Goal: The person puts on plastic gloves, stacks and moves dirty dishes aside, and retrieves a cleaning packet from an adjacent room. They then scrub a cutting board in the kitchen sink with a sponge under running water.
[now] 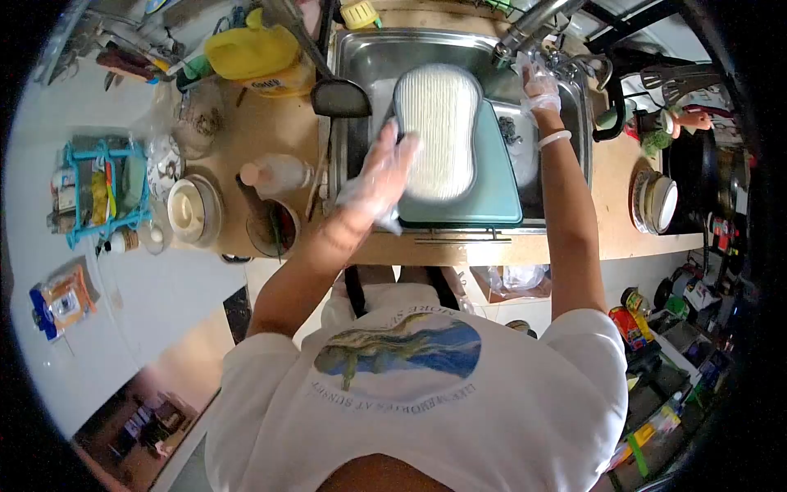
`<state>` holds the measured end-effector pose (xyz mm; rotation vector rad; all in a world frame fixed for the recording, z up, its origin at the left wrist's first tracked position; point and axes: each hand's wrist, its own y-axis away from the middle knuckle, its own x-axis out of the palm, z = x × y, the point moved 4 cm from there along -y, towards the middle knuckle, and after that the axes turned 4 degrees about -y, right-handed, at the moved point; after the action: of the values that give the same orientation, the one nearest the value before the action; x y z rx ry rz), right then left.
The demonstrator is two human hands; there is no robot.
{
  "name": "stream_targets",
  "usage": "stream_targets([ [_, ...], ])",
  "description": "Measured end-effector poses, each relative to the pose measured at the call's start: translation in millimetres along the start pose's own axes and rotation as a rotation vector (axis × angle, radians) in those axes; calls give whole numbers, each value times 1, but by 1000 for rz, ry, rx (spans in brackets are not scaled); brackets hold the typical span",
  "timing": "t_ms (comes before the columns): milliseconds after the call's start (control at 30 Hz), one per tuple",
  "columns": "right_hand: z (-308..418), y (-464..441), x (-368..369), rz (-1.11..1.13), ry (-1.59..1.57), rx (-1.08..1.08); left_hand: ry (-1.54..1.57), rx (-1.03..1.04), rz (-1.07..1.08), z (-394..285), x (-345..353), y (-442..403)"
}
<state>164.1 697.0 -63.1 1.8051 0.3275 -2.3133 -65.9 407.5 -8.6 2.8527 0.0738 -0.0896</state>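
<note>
Over at the sink now, the left hand in clear plastic (379,179) has its grip closed on the left edge of a white, ribbed, hourglass-shaped piece with a dark rim (440,135)! That piece is above a flat teal rectangular panel (497,193), itself across the stainless-steel sink (426,35); whether the two touch, nobody can tell. Up at right, the plastic-covered right hand (541,88) is just beside the metal tap (525,33), its grip impossible to read, a white band (554,138) around the wrist.
</note>
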Motion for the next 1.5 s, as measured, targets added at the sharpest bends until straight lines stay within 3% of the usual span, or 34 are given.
stream_targets([
  [67, -18, -7, 21, 48, -28, -47, -573, -96, -132, -38, 15, -24],
  [133, -25, -7, 19, 45, -94, -73, -570, -2, -135, -12, 25, -50],
  [167, -23, -9, 14, 143, -127, 4, -434, -71, -192, -13, 29, -56],
  [200, -25, -12, 21, 143, -89, -72, -294, -131, -258, -13, 34, -62],
  [233, -26, -15, 26, 141, -51, -151, -374, -118, -241, -15, 36, -67],
  [300, -20, -4, 10, 85, -78, -124, -531, -97, -208, -16, 38, -75],
  [400, 1, 20, -23, -94, -239, -34, -240, -311, -298, -18, 44, -84],
  [467, 2, 25, -24, -216, -463, -38, -366, -228, -226, -20, 47, -95],
  [533, -3, 28, -18, -234, -413, -33, -202, -337, -255, -23, 54, -110],
  [600, -3, 30, -22, -274, -378, -67, -466, -107, -225, -12, 54, -128],
  [700, -7, 31, -26, -346, -369, -150, -692, 20, -156, -11, 57, -149],
  [767, -9, 33, -30, -376, -388, -167, -138, -297, -253, -10, 66, -158],
  [867, -8, 42, -45, -377, -442, -78, -156, -244, -282, -1, 67, -167],
  [933, -28, 43, -22, -180, -652, 13, -122, -149, -301, 6, 69, -168],
  [1000, 0, 59, -30, -128, -1351, 47, 38, 6, -264, 16, 76, -156],
  [1033, 9, 73, -30, -21, -1352, 0, 295, -29, -177, 23, 81, -149],
  [1100, 36, 100, -43, -24, -991, -96, 808, -108, 8, 33, 89, -131],
  [1167, 60, 124, -56, -229, -762, -389, 821, 95, 273, 23, 92, -109],
  [1233, 69, 154, -36, -281, -572, -641, 892, 229, 380, 30, 86, -103],
  [1300, 74, 159, -38, -185, -685, -734, 1024, 293, 326, 48, 75, -104],
  [1367, 63, 147, -39, -161, -752, -706, 986, 591, 294, 44, 70, -98],
  [1400, 48, 134, -40, -182, -761, -628, 954, 500, 252, 45, 63, -92],
  [1467, 24, 95, -15, 55, 60, -438, 1025, 250, 237, 49, 58, -86],
  [1500, 15, 75, 4, -182, 245, -548, 1044, 262, 267, 49, 56, -87],
])
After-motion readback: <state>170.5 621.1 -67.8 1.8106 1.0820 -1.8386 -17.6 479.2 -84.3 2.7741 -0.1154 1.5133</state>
